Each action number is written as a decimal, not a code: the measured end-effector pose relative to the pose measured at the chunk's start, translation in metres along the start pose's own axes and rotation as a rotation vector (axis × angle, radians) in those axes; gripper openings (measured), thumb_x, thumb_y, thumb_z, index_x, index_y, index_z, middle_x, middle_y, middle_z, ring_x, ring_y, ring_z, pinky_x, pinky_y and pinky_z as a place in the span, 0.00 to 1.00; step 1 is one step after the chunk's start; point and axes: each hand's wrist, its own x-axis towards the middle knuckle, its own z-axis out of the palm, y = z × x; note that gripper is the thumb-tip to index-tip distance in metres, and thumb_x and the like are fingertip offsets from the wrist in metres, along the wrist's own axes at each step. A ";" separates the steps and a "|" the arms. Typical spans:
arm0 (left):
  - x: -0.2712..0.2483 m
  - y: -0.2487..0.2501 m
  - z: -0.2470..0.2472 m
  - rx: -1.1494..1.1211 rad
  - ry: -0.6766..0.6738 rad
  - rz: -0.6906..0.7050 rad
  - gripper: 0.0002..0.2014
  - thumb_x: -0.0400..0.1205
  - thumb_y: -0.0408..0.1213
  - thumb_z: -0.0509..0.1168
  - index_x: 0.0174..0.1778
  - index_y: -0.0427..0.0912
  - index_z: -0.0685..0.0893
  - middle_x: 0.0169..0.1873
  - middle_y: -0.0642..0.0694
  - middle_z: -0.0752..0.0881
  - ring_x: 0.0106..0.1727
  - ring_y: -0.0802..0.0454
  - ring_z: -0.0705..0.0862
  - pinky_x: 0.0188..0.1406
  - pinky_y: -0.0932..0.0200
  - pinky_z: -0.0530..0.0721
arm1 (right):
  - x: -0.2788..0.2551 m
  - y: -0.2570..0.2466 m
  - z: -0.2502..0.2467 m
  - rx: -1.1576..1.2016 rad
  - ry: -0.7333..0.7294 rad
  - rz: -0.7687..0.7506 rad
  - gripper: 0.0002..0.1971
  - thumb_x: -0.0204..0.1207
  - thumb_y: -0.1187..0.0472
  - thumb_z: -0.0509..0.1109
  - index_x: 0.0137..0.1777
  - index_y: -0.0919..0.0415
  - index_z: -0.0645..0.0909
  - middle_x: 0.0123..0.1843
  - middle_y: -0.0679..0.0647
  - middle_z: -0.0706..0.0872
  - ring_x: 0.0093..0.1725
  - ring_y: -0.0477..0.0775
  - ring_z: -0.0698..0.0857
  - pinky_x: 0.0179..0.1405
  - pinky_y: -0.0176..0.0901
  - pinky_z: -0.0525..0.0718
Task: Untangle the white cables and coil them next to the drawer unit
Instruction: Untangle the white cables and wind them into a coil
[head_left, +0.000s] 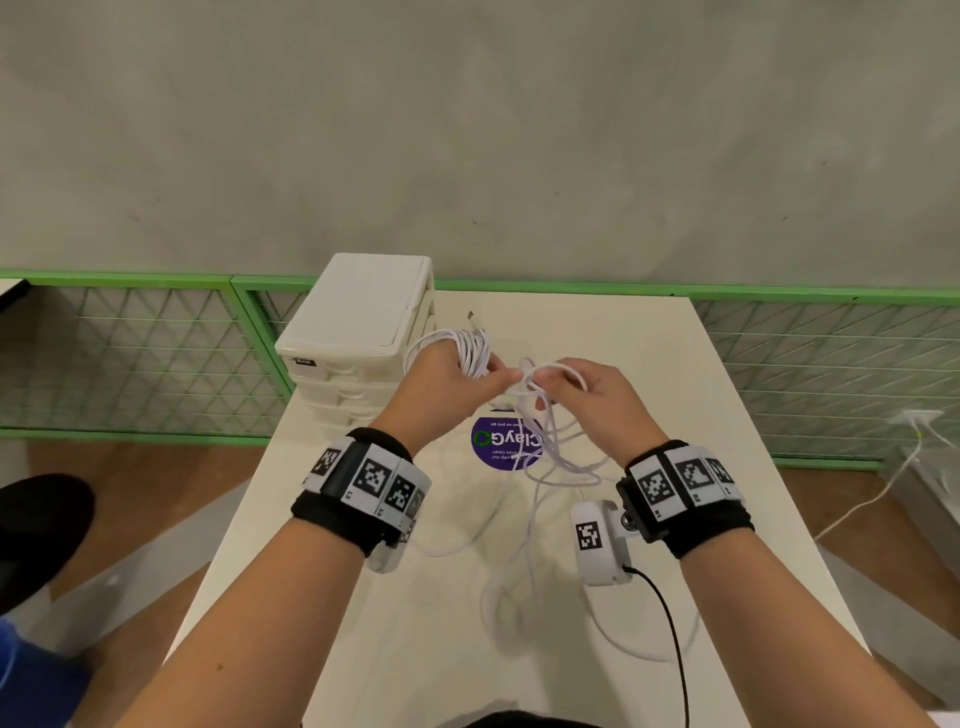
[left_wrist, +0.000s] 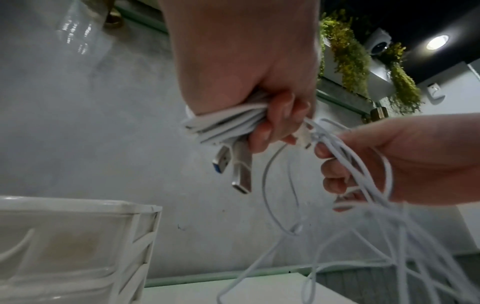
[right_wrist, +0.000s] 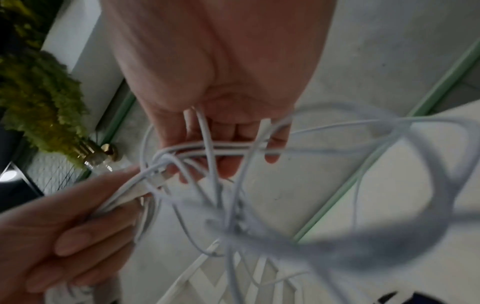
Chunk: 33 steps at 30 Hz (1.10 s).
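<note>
My left hand (head_left: 457, 376) is raised above the white table (head_left: 727, 467) and grips a wound bundle of white cable (head_left: 472, 348), right beside the white drawer unit (head_left: 358, 332). In the left wrist view the bundle (left_wrist: 223, 127) is wrapped round the left hand (left_wrist: 275, 123), and two USB plugs (left_wrist: 239, 170) hang below it. My right hand (head_left: 582, 387) is just to the right and holds tangled loops of white cable (head_left: 550, 379) in its curled fingers (right_wrist: 233, 148). Loose cable strands (head_left: 545, 467) trail from both hands down onto the table.
A round purple sticker (head_left: 506, 441) lies on the table under the hanging strands. A green-framed mesh fence (head_left: 135, 358) runs behind the table, before a grey wall. Another white cord (head_left: 883, 488) lies on the floor at right. A black shoe (head_left: 41, 525) is at left.
</note>
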 end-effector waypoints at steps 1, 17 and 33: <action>-0.001 0.002 -0.001 0.015 -0.031 0.015 0.11 0.76 0.40 0.74 0.32 0.38 0.86 0.14 0.58 0.76 0.18 0.65 0.74 0.20 0.74 0.69 | 0.000 0.002 -0.001 -0.029 -0.012 0.002 0.08 0.79 0.59 0.68 0.42 0.59 0.86 0.34 0.50 0.86 0.36 0.41 0.83 0.43 0.32 0.78; 0.003 0.000 -0.039 -0.143 0.112 -0.213 0.15 0.78 0.34 0.70 0.25 0.42 0.77 0.18 0.48 0.73 0.12 0.59 0.67 0.16 0.68 0.68 | -0.008 0.039 -0.055 -0.540 0.095 -0.053 0.03 0.72 0.57 0.74 0.38 0.49 0.84 0.37 0.48 0.82 0.36 0.41 0.76 0.42 0.42 0.70; 0.022 -0.016 -0.059 -0.192 0.533 -0.209 0.16 0.75 0.35 0.67 0.23 0.43 0.69 0.21 0.44 0.71 0.20 0.50 0.69 0.14 0.68 0.68 | -0.037 0.097 -0.113 -0.574 0.528 0.337 0.11 0.75 0.53 0.72 0.46 0.62 0.85 0.38 0.58 0.85 0.40 0.60 0.81 0.40 0.44 0.73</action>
